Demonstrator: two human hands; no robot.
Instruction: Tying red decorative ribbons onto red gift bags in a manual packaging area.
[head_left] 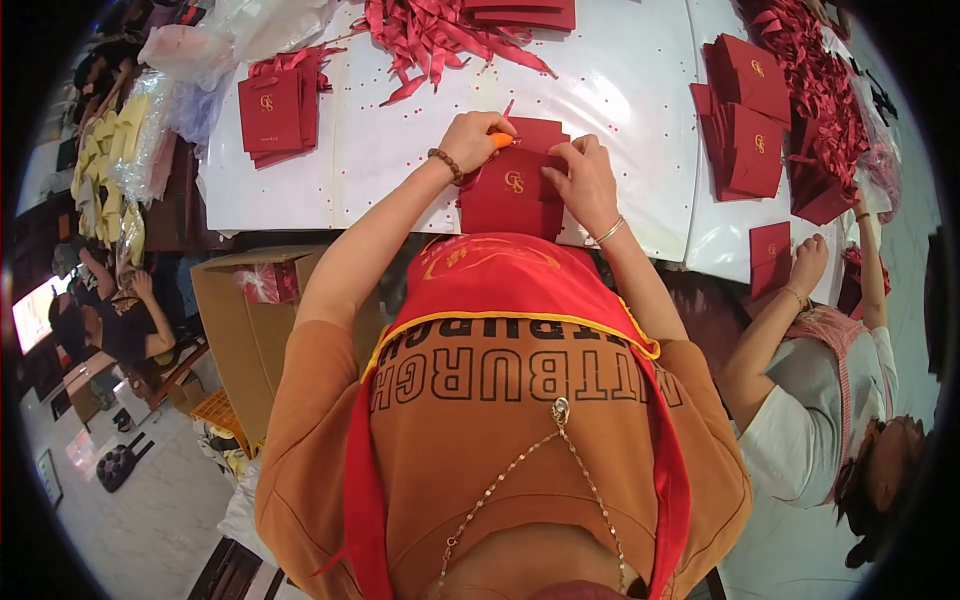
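A dark red paper gift bag [513,181] with a gold emblem lies in front of me at the table's near edge, over other red bags. My left hand [478,142] is at its upper left, fingers closed on a small orange-handled tool [501,140] whose tip I cannot make out. A bit of red ribbon [509,109] sticks up beside those fingers. On the right side of the bag, my right hand [585,180] pinches its upper edge between thumb and fingers.
Red bags [278,115] with ribbons stand at the left of the white table [610,60]. Loose red ribbons [425,40] lie at the back. More bags [752,140] are stacked on the right, near another person's hand [809,262]. A cardboard box [240,335] stands below the left edge.
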